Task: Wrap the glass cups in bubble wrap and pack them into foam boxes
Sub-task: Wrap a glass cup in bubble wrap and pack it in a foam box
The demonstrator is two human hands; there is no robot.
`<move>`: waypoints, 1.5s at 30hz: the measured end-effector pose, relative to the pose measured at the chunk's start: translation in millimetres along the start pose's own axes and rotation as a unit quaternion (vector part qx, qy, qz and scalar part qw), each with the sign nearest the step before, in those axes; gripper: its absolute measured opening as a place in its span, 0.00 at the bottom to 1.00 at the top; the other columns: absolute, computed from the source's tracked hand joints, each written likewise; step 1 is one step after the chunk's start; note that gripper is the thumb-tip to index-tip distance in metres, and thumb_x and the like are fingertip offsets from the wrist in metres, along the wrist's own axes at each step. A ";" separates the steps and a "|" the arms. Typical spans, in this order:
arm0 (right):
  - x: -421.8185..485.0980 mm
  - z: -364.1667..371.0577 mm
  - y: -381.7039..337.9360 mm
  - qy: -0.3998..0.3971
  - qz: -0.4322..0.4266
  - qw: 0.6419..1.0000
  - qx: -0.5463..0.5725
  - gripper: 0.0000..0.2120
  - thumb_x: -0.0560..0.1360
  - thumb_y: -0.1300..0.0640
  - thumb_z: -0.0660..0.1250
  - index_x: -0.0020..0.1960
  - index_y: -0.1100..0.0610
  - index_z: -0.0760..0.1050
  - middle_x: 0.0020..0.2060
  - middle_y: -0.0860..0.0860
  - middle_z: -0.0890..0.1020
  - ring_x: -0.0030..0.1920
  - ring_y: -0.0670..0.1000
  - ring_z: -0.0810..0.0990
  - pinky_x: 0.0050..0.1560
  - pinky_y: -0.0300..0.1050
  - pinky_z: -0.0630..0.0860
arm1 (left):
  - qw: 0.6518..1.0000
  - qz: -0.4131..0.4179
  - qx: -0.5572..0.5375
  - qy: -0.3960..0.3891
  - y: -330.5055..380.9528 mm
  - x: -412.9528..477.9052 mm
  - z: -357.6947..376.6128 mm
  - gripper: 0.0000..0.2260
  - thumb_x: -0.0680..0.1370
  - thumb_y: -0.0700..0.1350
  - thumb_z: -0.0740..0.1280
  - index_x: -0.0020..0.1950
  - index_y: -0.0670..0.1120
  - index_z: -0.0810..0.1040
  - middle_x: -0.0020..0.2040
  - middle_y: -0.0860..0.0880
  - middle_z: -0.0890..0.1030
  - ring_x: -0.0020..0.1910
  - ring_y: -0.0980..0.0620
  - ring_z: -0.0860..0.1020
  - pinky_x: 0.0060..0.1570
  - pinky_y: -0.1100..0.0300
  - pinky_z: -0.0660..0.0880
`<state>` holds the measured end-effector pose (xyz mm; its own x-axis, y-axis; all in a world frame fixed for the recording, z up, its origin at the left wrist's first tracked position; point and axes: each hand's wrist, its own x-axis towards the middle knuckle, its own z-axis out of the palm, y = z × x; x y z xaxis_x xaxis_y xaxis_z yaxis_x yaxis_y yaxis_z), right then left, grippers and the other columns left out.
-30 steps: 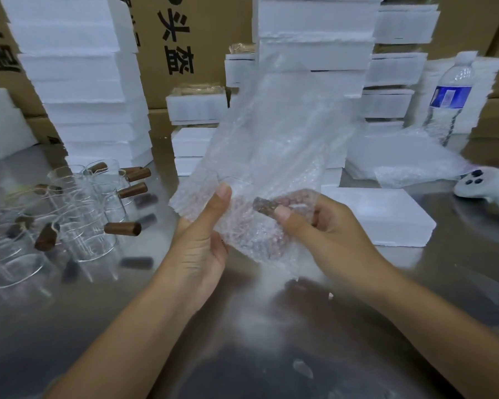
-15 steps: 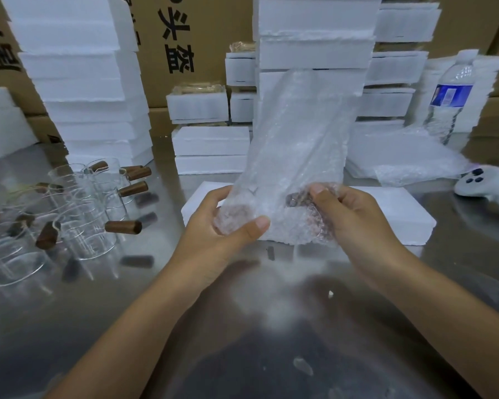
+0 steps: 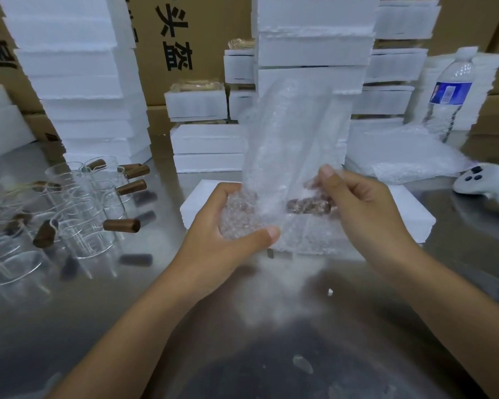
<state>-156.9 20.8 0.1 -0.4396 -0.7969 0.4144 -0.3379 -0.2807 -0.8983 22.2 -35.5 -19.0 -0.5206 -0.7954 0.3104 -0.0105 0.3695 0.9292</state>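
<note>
A sheet of bubble wrap (image 3: 296, 133) stands upright between my hands, folded round a glass cup whose brown wooden handle (image 3: 307, 206) shows through the plastic. My left hand (image 3: 228, 226) grips the wrapped cup body from the left, thumb across the front. My right hand (image 3: 363, 208) pinches the wrap at the handle end. Both are held just above a flat white foam box (image 3: 409, 223) lying on the steel table (image 3: 242, 326). Several bare glass cups (image 3: 84, 214) with wooden handles stand at the left.
Tall stacks of white foam boxes (image 3: 78, 76) rise at the back left and centre (image 3: 314, 50), with cardboard cartons behind. More bubble wrap (image 3: 406, 156), a water bottle (image 3: 447, 102) and a white controller (image 3: 484, 182) sit at the right.
The wrap has been rolled tighter round the cup, narrowing into an upright tube. Both hands dropped lower and closer over the flat foam box, my left thumb now across the front.
</note>
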 end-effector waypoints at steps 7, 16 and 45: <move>-2.0 -1.6 -0.8 -0.029 -0.022 0.999 0.025 0.19 0.65 0.42 0.66 0.38 0.59 0.79 0.30 0.53 0.79 0.33 0.43 0.76 0.37 0.34 0.73 | 0.995 0.021 0.070 -0.068 4.6 -5.6 3.8 0.22 0.67 0.53 0.74 0.58 0.64 0.72 0.55 0.59 0.80 0.55 0.58 0.79 0.57 0.51 0.77; -10.7 0.3 -7.2 -0.141 -0.063 0.986 -0.067 0.13 0.78 0.60 0.63 0.37 0.56 0.80 0.37 0.47 0.80 0.36 0.50 0.78 0.35 0.44 0.75 | 0.989 0.077 0.098 -0.076 -1.5 -7.4 12.9 0.29 0.69 0.53 0.74 0.63 0.67 0.62 0.56 0.64 0.77 0.53 0.62 0.79 0.49 0.67 0.77; -12.3 7.0 -3.8 -0.174 -0.067 0.978 -0.097 0.14 0.74 0.49 0.63 0.30 0.49 0.75 0.42 0.41 0.73 0.42 0.38 0.73 0.43 0.29 0.67 | 0.963 0.154 0.223 0.004 -5.4 -5.8 12.9 0.32 0.64 0.54 0.74 0.62 0.66 0.61 0.57 0.66 0.68 0.57 0.64 0.71 0.51 0.73 0.71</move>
<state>-144.4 27.9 -2.7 -0.0829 -0.9033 0.4209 -0.5399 -0.3143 -0.7808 14.3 -26.7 -28.5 -0.5507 -0.6186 0.5605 -0.2226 0.7560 0.6156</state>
